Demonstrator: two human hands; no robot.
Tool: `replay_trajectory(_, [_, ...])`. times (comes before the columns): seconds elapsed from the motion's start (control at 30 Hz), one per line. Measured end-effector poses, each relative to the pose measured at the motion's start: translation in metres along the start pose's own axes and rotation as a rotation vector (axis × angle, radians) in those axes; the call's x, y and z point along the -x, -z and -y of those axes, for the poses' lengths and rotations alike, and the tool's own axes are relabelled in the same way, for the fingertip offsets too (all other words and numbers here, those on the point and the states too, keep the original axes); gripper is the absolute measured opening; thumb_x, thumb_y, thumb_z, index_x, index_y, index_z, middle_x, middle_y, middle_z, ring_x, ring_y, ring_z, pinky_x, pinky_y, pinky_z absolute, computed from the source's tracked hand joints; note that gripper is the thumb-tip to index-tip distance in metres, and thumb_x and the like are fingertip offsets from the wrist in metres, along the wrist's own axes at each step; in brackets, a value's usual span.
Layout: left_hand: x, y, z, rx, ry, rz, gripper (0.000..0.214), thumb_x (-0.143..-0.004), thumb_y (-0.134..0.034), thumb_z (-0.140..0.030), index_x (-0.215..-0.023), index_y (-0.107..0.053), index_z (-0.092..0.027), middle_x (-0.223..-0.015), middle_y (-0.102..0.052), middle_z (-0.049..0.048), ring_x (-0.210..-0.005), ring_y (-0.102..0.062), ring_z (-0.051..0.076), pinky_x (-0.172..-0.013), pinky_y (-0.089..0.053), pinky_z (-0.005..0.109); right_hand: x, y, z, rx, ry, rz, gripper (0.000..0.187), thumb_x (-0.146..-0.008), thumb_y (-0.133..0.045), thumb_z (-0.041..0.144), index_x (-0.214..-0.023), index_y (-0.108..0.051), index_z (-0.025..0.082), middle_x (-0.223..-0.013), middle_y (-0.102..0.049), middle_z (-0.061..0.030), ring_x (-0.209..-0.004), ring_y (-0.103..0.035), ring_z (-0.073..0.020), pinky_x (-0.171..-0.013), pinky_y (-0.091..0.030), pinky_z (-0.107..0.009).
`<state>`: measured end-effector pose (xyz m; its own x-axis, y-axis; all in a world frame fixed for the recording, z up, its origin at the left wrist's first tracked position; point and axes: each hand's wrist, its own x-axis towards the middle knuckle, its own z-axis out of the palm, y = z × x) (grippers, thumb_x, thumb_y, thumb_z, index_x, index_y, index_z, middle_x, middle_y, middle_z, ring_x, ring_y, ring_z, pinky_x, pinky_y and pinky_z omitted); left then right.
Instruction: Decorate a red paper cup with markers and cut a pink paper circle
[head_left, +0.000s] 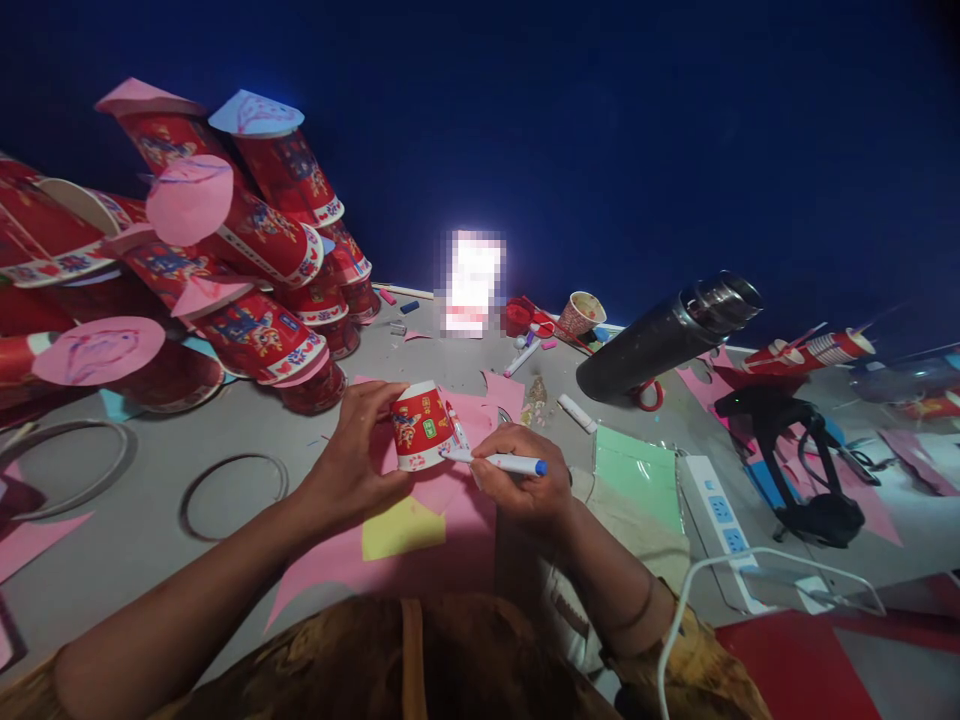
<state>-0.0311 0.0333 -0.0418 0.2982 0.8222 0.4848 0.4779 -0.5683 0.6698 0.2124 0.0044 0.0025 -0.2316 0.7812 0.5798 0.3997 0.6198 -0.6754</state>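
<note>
A red printed paper cup [421,425] is gripped in my left hand [360,440], thumb below and fingers along its upper edge. My right hand [525,478] is closed round a white marker [514,464] with a blue end. The marker's tip meets the cup's white-banded rim at its lower right. Beneath both hands lie pink paper sheets [450,555] and a yellow paper piece [403,530]. Part of the cup's left side is hidden by my fingers.
Stacked red cups [262,335] with paper discs rise at the left. A dark thermos [652,345] leans behind my right hand. Farther right are a power strip [716,510], a white cable [682,590] and a black strap-like object [821,515]. Wire rings [281,480] lie left.
</note>
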Motion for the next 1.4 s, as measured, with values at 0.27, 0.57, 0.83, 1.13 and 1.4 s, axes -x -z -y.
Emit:
replay_trajectory(0.27, [-0.0010,-0.0001,-0.0002,0.004,-0.002,0.014,0.085,-0.075,-0.077,-0.014,-0.151,-0.041,-0.030,-0.137,-0.051,0.0110,-0.129,-0.058,0.035,-0.107,-0.060,0.056,0.0007,0.0006,0.0003,-0.014,-0.066,0.000,0.010,-0.095,-0.066,0.024,-0.087,-0.073,0.025,-0.074,-0.077,-0.0023,-0.063,-0.071,-0.0181,-0.067,-0.059,-0.032])
replay_trajectory(0.57, [-0.0014,-0.0003,-0.0026,0.034,-0.004,0.034,0.082,-0.076,-0.075,-0.011,-0.150,-0.042,-0.029,-0.138,-0.051,0.0108,-0.131,-0.058,0.034,-0.107,-0.060,0.054,-0.0003,0.0010,0.0002,0.017,-0.070,0.021,0.011,-0.095,-0.067,0.026,-0.085,-0.073,0.025,-0.076,-0.078,-0.0031,-0.066,-0.071,-0.0181,-0.068,-0.059,-0.032])
replay_trajectory(0.83, [0.0003,-0.0002,0.0022,0.010,-0.004,0.033,0.089,-0.072,-0.077,-0.012,-0.150,-0.040,-0.030,-0.138,-0.052,0.0110,-0.131,-0.058,0.035,-0.111,-0.057,0.058,0.0005,0.0032,-0.0007,-0.007,-0.067,-0.025,0.008,-0.094,-0.068,0.024,-0.089,-0.073,0.025,-0.078,-0.078,-0.0027,-0.066,-0.071,-0.0182,-0.066,-0.058,-0.031])
replay_trajectory(1.13, [0.0009,-0.0013,-0.0001,0.046,0.030,0.047,0.083,-0.077,-0.077,-0.015,-0.150,-0.041,-0.030,-0.142,-0.050,0.0122,-0.134,-0.058,0.034,-0.110,-0.060,0.057,-0.0025,0.0059,0.0018,0.031,-0.054,-0.021,0.010,-0.095,-0.066,0.021,-0.086,-0.071,0.024,-0.076,-0.077,-0.0022,-0.064,-0.070,-0.0169,-0.064,-0.056,-0.029])
replay_trajectory(1.4, [0.0011,-0.0018,-0.0011,0.078,0.030,0.036,0.082,-0.078,-0.074,-0.014,-0.151,-0.041,-0.030,-0.142,-0.049,0.0118,-0.135,-0.058,0.033,-0.112,-0.060,0.056,-0.0008,0.0065,-0.0008,0.029,-0.114,-0.013,0.010,-0.095,-0.067,0.027,-0.087,-0.073,0.025,-0.077,-0.077,-0.0026,-0.065,-0.069,-0.0176,-0.065,-0.056,-0.030])
